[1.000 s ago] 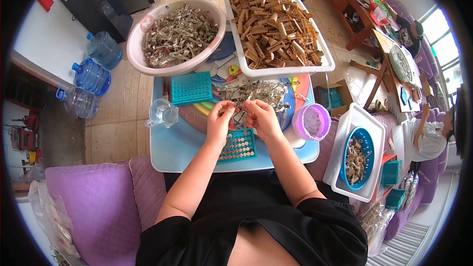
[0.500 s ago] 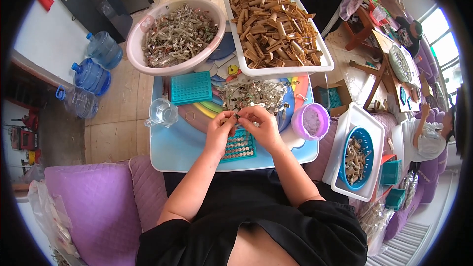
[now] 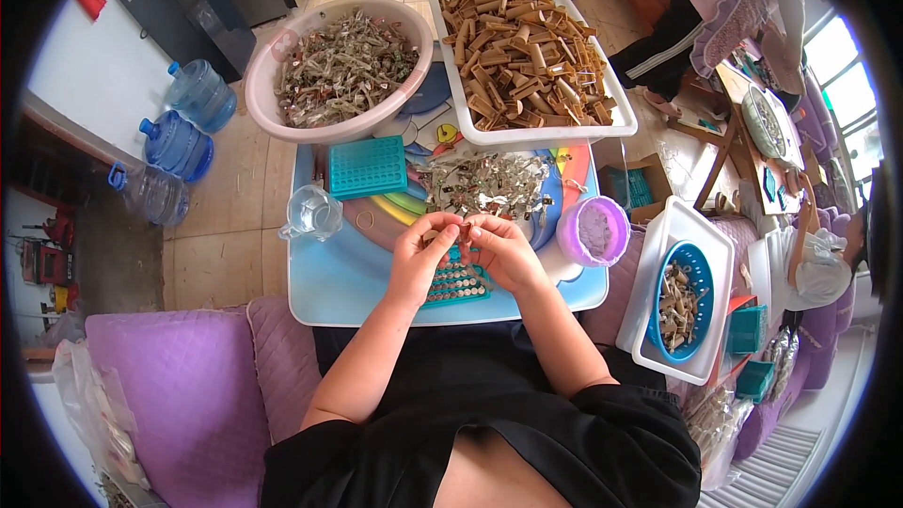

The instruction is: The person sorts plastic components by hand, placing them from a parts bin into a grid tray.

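Observation:
Over the near part of the table, my left hand (image 3: 421, 256) and my right hand (image 3: 506, 256) meet with fingers pinched together. Between their fingertips is a small dark reddish piece (image 3: 465, 231), too small to name. Just below them lies a teal tray (image 3: 458, 300) with rows of round, pale-topped pieces in its holes; my hands hide its far part. Beyond my fingers spreads a loose heap of small, clear-wrapped pieces (image 3: 484, 183). A second teal holed tray (image 3: 367, 167) lies to the left of that heap.
A pink basin (image 3: 261, 85) of small wrapped pieces and a white tub (image 3: 527, 138) of brown tube pieces stand at the far side. A clear jug (image 3: 312, 213) is at left, a purple tub (image 3: 616, 243) at right. Beside me, a blue basket (image 3: 704, 315) sits in a white bin.
My hands stay over the tray, with fingers turned slightly and a reddish piece showing between them. At the far right, a standing person has moved further into view.

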Motion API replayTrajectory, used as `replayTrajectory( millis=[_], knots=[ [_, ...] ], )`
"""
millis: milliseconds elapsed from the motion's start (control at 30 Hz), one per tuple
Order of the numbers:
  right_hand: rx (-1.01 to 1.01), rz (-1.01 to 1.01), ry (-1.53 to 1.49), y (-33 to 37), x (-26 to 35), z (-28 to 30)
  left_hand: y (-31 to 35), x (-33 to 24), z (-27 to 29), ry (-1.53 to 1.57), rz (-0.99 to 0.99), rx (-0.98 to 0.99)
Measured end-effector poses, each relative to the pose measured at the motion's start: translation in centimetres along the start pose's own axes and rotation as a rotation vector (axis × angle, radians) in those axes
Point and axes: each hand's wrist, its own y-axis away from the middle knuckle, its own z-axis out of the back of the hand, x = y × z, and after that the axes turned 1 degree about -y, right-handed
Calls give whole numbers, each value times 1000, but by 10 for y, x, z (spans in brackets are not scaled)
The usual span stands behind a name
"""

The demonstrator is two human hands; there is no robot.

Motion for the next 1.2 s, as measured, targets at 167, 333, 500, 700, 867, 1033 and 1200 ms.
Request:
replayTrajectory(
  millis=[167,333,500,700,867,1033,1200],
  knots=[
    [4,-41,39,2,1,1,-1,1,3,-34,-14,38],
    [31,-57,59,4,5,-1,0,-1,1,-34,-4,50],
    [31,-68,66,5,6,-4,0,-1,1,-31,35,67],
    [71,-105,36,5,7,2,-1,0,10,69,49,212],
    [21,-98,-54,6,9,1,2,-6,9,155,-1,318],
    [76,-111,-21,6,9,1,1,4,12,271,12,320],
    [96,-114,4,6,8,2,1,5,11,332,13,348]
  ],
)
